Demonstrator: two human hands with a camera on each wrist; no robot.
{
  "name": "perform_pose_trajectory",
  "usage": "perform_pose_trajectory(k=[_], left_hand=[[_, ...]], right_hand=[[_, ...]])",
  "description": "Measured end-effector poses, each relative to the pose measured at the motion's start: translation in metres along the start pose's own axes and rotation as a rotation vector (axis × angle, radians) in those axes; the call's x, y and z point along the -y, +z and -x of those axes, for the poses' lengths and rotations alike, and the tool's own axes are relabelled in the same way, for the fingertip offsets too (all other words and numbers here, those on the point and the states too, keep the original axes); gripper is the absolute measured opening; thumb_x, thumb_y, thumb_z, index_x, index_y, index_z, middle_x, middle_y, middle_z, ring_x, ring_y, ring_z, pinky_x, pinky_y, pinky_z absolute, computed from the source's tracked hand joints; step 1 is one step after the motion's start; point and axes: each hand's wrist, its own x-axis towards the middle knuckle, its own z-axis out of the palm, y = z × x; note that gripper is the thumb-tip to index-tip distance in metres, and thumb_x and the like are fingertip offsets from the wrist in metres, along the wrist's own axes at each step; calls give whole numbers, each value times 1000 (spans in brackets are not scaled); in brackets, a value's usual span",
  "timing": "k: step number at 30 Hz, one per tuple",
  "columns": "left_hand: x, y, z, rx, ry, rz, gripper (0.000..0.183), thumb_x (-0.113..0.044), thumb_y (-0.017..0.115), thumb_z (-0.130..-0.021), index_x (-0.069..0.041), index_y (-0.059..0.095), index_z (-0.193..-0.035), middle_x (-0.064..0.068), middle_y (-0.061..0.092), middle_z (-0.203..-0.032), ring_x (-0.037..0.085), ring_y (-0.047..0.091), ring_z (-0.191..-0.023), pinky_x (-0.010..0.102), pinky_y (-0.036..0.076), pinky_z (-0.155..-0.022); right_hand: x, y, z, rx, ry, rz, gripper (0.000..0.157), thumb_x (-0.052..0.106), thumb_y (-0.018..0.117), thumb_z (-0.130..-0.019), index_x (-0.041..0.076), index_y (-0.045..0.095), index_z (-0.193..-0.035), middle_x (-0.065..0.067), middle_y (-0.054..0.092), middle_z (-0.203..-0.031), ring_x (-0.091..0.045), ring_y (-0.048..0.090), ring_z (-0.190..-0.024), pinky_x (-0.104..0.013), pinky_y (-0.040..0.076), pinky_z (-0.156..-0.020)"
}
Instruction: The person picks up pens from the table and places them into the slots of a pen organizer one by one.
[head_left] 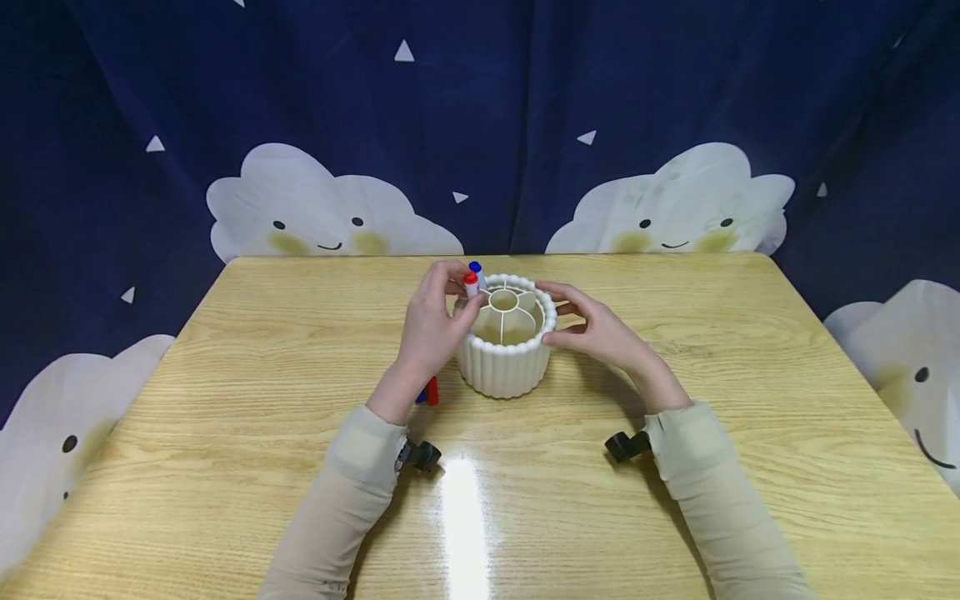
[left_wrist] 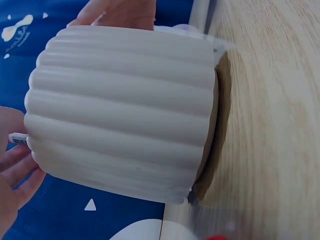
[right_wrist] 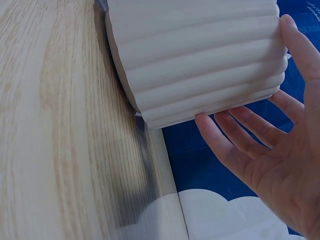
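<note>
A cream ribbed pen holder (head_left: 504, 371) with divided compartments stands upright on the table. At its left rim, my left hand (head_left: 438, 321) pinches a white marker with a red cap (head_left: 471, 283) between thumb and fingers. Just behind it rises a white marker with a blue cap (head_left: 476, 268); its lower part is hidden. My right hand (head_left: 600, 329) holds the right side of the pen holder, thumb at the front rim and fingertips against the ribbed wall (right_wrist: 200, 65). The left wrist view also shows the pen holder (left_wrist: 120, 110) between both hands.
A red marker end (head_left: 432, 390) and a blue one (head_left: 421, 397) lie on the wooden table (head_left: 247, 400), partly hidden by the left wrist. A dark blue curtain (head_left: 487, 100) with clouds hangs behind. Black wrist devices (head_left: 423, 456) sit at both sleeves.
</note>
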Motion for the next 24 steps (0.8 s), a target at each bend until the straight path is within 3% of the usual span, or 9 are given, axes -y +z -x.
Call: perform_pose_trajectory(k=[8, 17, 24], left_hand=[[1, 0, 0, 36, -39, -43, 25, -13, 65, -82, -5, 51, -102, 4, 58, -89, 14, 57, -79, 24, 46, -65], [5, -3, 0, 45, -62, 2, 22, -16, 59, -86, -6, 52, -104, 4, 58, -92, 15, 57, -80, 27, 46, -66], [6, -13, -5, -20, -38, 36, 15, -12, 55, -87, -2, 56, -98, 8, 59, -95, 17, 59, -82, 32, 48, -77]], right_hand=[[0, 0, 0, 0, -5, -1, 69, 7, 69, -79, 6, 35, -138, -16, 44, -130, -34, 44, -114, -49, 44, -89], [0, 0, 0, -2, 1, -1, 69, 7, 69, -79, 7, 35, -138, -15, 44, -130, -33, 44, -114, -48, 44, -90], [0, 1, 0, -3, -3, 8, 69, 7, 68, -79, 6, 34, -138, -15, 44, -130, -31, 45, -114, -47, 45, -89]])
